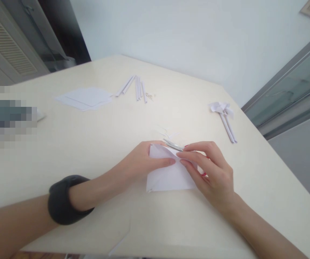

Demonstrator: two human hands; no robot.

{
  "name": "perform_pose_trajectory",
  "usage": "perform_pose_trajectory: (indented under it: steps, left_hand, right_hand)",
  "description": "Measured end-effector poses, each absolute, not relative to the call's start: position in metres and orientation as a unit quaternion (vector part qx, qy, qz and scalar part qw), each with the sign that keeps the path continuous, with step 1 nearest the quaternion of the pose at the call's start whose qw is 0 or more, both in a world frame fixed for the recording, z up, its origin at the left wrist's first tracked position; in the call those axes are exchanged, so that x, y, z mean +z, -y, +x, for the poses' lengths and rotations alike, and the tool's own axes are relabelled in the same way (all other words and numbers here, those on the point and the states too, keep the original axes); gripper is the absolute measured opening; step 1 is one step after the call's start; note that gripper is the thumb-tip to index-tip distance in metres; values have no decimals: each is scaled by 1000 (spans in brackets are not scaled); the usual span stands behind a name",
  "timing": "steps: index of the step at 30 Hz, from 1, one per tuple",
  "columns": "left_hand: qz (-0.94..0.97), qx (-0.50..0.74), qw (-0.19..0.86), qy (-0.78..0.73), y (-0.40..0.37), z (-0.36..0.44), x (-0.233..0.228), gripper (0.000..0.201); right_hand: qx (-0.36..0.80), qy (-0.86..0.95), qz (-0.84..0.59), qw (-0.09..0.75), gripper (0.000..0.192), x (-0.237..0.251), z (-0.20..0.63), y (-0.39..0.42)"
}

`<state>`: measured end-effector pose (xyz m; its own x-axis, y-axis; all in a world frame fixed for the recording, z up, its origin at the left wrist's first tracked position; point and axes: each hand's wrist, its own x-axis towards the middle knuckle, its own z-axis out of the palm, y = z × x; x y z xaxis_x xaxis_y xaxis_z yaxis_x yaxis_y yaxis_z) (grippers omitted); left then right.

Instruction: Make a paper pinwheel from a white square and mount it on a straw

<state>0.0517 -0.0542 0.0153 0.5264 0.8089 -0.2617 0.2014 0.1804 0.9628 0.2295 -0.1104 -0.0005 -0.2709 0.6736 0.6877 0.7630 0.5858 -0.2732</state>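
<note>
Both hands, left (144, 162) and right (211, 169), press fingertips flat on folded paper (168, 176); scissors (173, 144) lie partly hidden behind.

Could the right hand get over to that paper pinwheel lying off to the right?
Probably yes: the right hand rests on the folded paper, and only bare table lies between it and the pinwheel.

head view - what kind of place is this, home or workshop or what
Probably a room in a home or small office, used for paper craft. A plain cream table stands by a white wall, with a louvred cabinet on one side and a glazed door on the other.
</note>
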Motion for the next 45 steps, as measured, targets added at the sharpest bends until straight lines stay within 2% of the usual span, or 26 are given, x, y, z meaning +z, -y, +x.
perform_pose_trajectory:
  steps: [6, 11, 19, 28, 33, 39, 42, 45]
  left_hand:
    - [587, 242, 639, -434, 54, 53, 16, 12]
    - [580, 220, 684, -383, 50, 48, 16, 15]
    - [593, 244, 643, -418, 54, 56, 7, 13]
    - [585, 230, 648, -431, 51, 54, 6, 22]
    - [568, 237, 657, -435, 52, 52, 10, 11]
    - [572, 269, 646, -428, 54, 51, 16, 21]
    - [584, 268, 639, -423, 52, 49, 16, 20]
    - [581, 269, 624, -448, 50, 48, 14, 19]
  right_hand:
    - [-86, 799, -440, 400, 29, -3, 227, 109]
    - [-106, 801, -440, 393, 29, -5, 226, 109]
    - [-129, 802, -451, 371, 23, -10, 220, 106]
    - [-83, 814, -452, 355, 23, -10, 222, 106]
    - [-49, 816, -457, 350, 36, -9, 226, 107]
    - [-1, 827, -431, 361, 49, -9, 227, 110]
    - [29, 812, -447, 375, 44, -7, 226, 111]
    - [72, 757, -514, 396, 24, -2, 227, 110]
